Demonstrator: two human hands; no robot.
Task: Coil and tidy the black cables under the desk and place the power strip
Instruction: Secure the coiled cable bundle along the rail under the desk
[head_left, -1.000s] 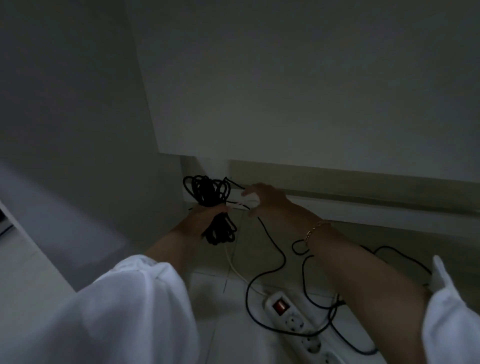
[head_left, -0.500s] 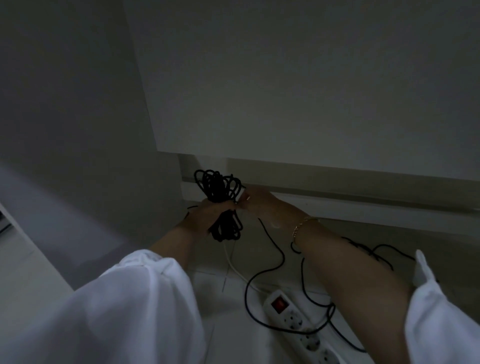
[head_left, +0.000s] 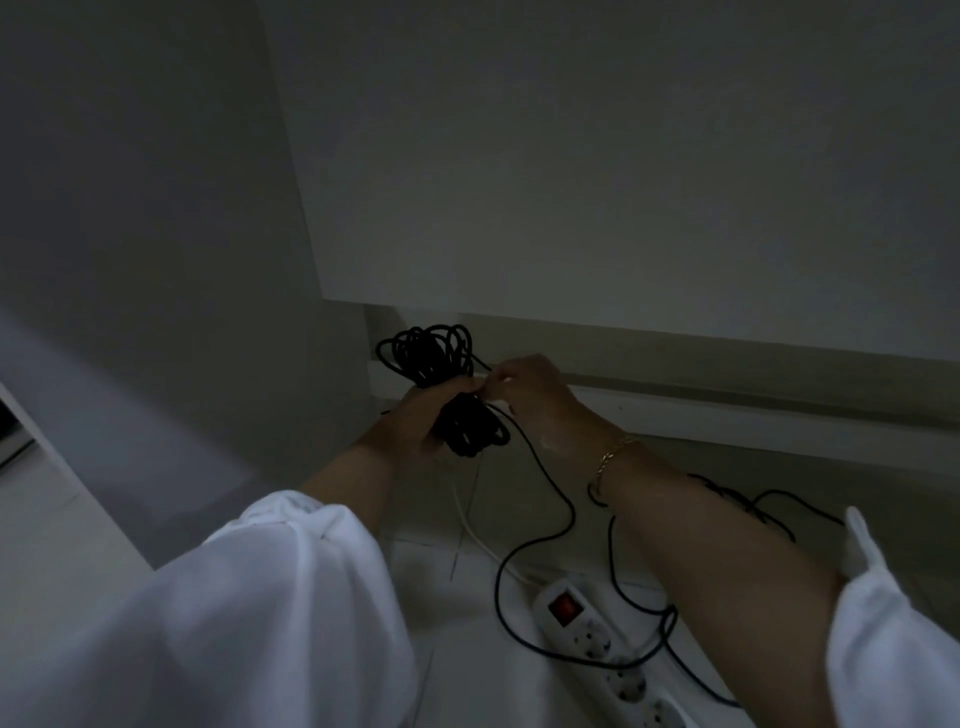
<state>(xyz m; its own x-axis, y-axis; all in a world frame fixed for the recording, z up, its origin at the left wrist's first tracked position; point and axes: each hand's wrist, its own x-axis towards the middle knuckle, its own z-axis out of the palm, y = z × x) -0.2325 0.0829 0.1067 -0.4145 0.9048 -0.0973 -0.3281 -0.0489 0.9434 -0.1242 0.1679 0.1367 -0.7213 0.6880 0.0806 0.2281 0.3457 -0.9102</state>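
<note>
Black cable coil (head_left: 431, 358) is gripped by left hand (head_left: 421, 421), loose strand (head_left: 543, 465) pinched by right hand (head_left: 530, 395); the strand may be snagged on power strip (head_left: 587, 623).

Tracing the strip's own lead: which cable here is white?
The thin cord leaving the power strip; the coiled bundle and loose floor cable are black.

Tiled floor (head_left: 447, 587) carries a white power strip (head_left: 597, 634) with red switch, loose black cable (head_left: 572, 514) loops, and a thin white cord (head_left: 464, 514).
</note>
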